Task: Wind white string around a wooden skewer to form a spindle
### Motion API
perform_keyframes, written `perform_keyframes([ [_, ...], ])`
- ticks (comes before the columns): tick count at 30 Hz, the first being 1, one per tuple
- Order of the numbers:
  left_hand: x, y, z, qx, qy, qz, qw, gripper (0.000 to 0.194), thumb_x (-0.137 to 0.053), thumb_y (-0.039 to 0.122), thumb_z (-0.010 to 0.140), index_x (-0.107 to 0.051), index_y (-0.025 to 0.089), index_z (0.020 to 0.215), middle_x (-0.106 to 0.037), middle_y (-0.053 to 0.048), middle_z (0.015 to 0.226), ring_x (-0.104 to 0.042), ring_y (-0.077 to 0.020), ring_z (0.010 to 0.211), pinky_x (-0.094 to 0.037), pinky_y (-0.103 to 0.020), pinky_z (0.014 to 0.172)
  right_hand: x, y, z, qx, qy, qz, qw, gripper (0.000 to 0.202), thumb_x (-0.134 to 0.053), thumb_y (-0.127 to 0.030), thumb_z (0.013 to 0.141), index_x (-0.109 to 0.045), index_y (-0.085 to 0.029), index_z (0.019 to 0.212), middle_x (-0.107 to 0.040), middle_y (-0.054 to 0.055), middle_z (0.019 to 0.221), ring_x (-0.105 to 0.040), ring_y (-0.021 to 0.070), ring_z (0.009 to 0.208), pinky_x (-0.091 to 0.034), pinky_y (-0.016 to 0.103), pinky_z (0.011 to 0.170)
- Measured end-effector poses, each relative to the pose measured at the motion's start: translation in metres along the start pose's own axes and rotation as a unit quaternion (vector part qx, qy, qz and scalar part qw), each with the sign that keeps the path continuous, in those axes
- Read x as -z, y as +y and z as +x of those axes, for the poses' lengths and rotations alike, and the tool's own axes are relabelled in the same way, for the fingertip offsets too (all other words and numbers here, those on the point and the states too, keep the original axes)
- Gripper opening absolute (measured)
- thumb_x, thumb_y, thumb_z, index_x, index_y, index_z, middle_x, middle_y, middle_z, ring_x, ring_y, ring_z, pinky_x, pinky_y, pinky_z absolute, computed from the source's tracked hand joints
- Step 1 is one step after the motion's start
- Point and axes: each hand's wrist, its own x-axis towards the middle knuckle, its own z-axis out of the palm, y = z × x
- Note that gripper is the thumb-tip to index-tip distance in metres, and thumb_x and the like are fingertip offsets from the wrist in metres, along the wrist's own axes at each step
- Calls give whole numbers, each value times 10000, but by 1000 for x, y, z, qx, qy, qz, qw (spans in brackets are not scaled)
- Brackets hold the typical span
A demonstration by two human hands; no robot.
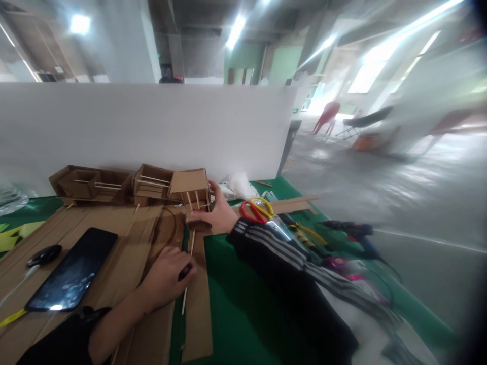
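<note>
My right hand (pixel 220 215) grips a small cardboard model (pixel 189 181) by its right side, thumb across the front and fingers behind. Thin wooden sticks stand upright in the model's open front. Lower down, my left hand (pixel 169 274) is closed over the cardboard; something dark shows inside its curled fingers, too shaded to name. A thin wooden stick (pixel 184 303) runs beneath or through that hand, which I cannot tell, along a cardboard strip (pixel 198 324). Two more cardboard models, a middle one (pixel 146 190) and a longer left one (pixel 76 185), stand beside the held one.
A black phone (pixel 72 271) and a dark mouse-like object (pixel 44 255) lie on flat cardboard (pixel 129 243) at left. Red-and-yellow-handled scissors (pixel 254 212), yellow-handled pliers (pixel 310 234) and a glue gun (pixel 350 229) lie right. A white partition (pixel 152 126) stands behind the green table (pixel 236 304).
</note>
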Motion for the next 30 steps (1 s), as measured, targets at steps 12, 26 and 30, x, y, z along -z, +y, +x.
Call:
perform_keyframes([
  [12, 1, 2, 0, 14, 11, -51, 999, 155, -432, 229, 936, -582, 192, 918, -627, -31, 840, -549, -214, 820, -378, -382, 772, 60, 13, -1, -32, -50, -336, 940, 794, -603, -168, 709, -282, -153, 1435, -284, 157, 1503, -288, 277, 1394, -299, 432, 1127],
  [26, 5, 3, 0, 29, 4, -56, 998, 150, -436, 222, 925, -581, 184, 923, -637, -49, 860, -557, -224, 832, -404, -380, 772, 81, 85, 68, -194, -69, -493, 846, 335, -570, -324, 932, -558, -172, 1230, -554, 95, 1280, -575, 240, 1106, -490, 467, 925],
  [30, 5, 2, 0, 27, 9, -61, 998, 147, -441, 217, 921, -584, 185, 925, -641, -52, 864, -560, -224, 833, -405, -380, 773, 94, 76, 73, -184, -43, -480, 857, 309, -571, -318, 934, -572, -162, 1201, -592, 89, 1214, -612, 214, 1028, -527, 425, 867],
])
